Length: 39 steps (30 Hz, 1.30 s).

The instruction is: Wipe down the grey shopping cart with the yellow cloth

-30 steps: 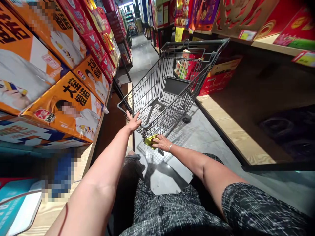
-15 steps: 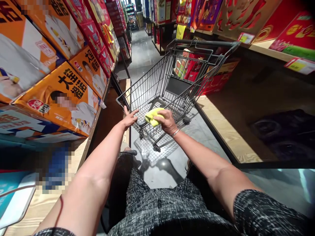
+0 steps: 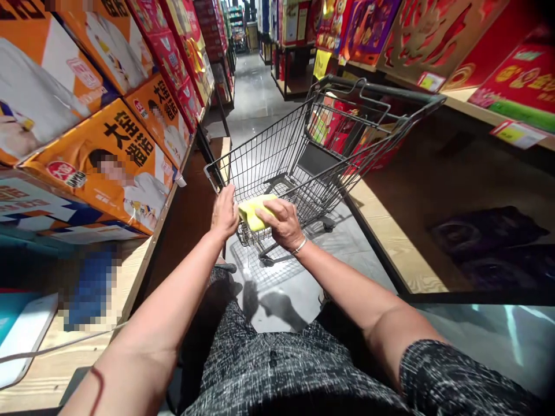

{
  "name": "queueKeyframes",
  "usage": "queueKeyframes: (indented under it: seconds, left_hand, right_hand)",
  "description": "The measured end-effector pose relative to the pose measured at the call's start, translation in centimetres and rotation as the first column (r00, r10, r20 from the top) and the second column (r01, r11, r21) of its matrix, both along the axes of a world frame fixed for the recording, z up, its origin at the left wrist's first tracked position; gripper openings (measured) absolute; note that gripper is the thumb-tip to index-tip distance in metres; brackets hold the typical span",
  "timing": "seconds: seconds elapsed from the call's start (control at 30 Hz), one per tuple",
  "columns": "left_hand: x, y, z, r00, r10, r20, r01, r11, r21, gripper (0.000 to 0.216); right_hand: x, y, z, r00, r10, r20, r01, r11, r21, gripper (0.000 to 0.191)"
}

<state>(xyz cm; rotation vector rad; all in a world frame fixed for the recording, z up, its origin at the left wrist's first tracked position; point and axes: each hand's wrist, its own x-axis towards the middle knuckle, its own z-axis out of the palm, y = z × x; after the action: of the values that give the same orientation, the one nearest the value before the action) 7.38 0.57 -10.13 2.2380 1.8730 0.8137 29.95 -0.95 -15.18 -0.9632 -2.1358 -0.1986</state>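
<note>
While the fingers of the right hand (image 3: 286,222) close around a bunched, bright yellow fabric cloth (image 3: 255,212), the left hand (image 3: 225,211) stands just at its nine o'clock, fingers together at the front rim of a black wire-mesh metal shopping cart (image 3: 318,159); whether they grip the wire, I cannot tell. The cloth sits slightly off centre toward nine o'clock, by the cart's front end. It looks light, soft and hard to damage; a gathered fold seems the best hold. The cart looks stiff, and its wheels may let it roll when pressed. Between nine and ten o'clock, an orange cardboard box (image 3: 97,167) bears bold black characters, apparently 大窑橙诺, and a round red badge (image 3: 60,171) with blurred lettering. Between two and three o'clock, a red, white and yellow paper price tag (image 3: 518,134) is illegible.
</note>
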Motion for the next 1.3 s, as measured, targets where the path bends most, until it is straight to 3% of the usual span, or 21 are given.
queueKeyframes:
  seconds: [0.07,0.17,0.33,0.4,0.47,0.57,0.63,0.67,0.73,0.83,0.9,0.97,1.07,1.17,1.3]
  left_hand:
    - [1.8,-1.3,0.0,1.0,-0.024,0.014,0.025,0.998,-0.065,0.072]
    - [3.1,-2.2,0.3,0.99,-0.082,-0.118,0.059,0.981,-0.183,0.081]
    - [1.5,-1.7,0.8,0.958,-0.152,-0.244,0.088,0.963,-0.256,0.079]
    - [0.8,-1.3,0.6,0.956,-0.126,-0.265,0.061,0.969,-0.24,0.07]
    - [0.3,-0.8,0.2,0.961,-0.065,-0.269,0.006,0.976,-0.217,0.068]
    - [-0.2,0.1,-0.3,0.965,0.016,-0.261,-0.074,0.974,-0.215,0.065]
    - [-0.7,0.7,-0.5,0.966,0.031,-0.256,-0.09,0.97,-0.224,0.065]
    - [-1.0,1.0,-0.5,0.967,0.027,-0.253,-0.087,0.97,-0.227,0.066]
    - [-1.7,1.5,-0.4,0.969,0.003,-0.249,-0.063,0.97,-0.233,0.069]
    - [-2.7,2.0,-0.2,0.966,-0.047,-0.254,-0.021,0.965,-0.26,0.074]
    - [-3.2,2.2,0.0,0.963,-0.072,-0.259,-0.007,0.957,-0.29,0.082]
    - [-3.6,2.3,0.2,0.966,-0.083,-0.246,0.002,0.949,-0.314,0.086]
    - [-4.3,2.4,0.2,0.976,-0.1,-0.194,0.033,0.947,-0.32,0.075]
    - [-4.6,2.3,0.1,0.982,-0.124,-0.144,0.076,0.95,-0.302,0.07]
    - [-4.4,2.1,0.1,0.986,-0.126,-0.108,0.087,0.946,-0.313,0.092]
  right_hand:
    - [0.1,1.6,1.6,0.995,-0.064,0.074,0.064,0.998,0.001,0.037]
    - [1.5,4.3,2.7,0.97,-0.073,0.232,0.089,0.994,-0.062,0.035]
    - [8.6,8.4,4.6,0.926,-0.191,0.327,0.23,0.969,-0.086,0.036]
    - [12.4,10.0,5.9,0.892,-0.331,0.308,0.377,0.921,-0.103,0.033]
    - [15.6,11.5,7.3,0.826,-0.49,0.28,0.538,0.832,-0.132,0.029]
    - [17.6,12.8,8.7,0.714,-0.635,0.293,0.693,0.702,-0.166,0.03]
    - [16.6,12.9,8.6,0.682,-0.657,0.32,0.722,0.674,-0.155,0.035]
    - [15.4,12.7,8.2,0.69,-0.645,0.328,0.711,0.69,-0.14,0.038]
    - [12.0,11.8,6.8,0.767,-0.56,0.314,0.613,0.784,-0.1,0.045]
    - [5.3,9.8,4.1,0.921,-0.312,0.233,0.336,0.94,-0.067,0.055]
    - [0.5,8.4,2.6,0.971,-0.153,0.181,0.169,0.983,-0.076,0.058]
    - [-3.7,7.3,1.6,0.982,-0.015,0.189,0.04,0.991,-0.128,0.062]
    - [-7.7,6.3,0.6,0.964,0.123,0.236,-0.08,0.98,-0.182,0.063]
    - [-8.7,5.7,-1.0,0.961,0.115,0.251,-0.073,0.982,-0.172,0.056]
    - [-7.6,4.8,-5.2,0.939,0.115,0.324,-0.031,0.966,-0.255,0.05]
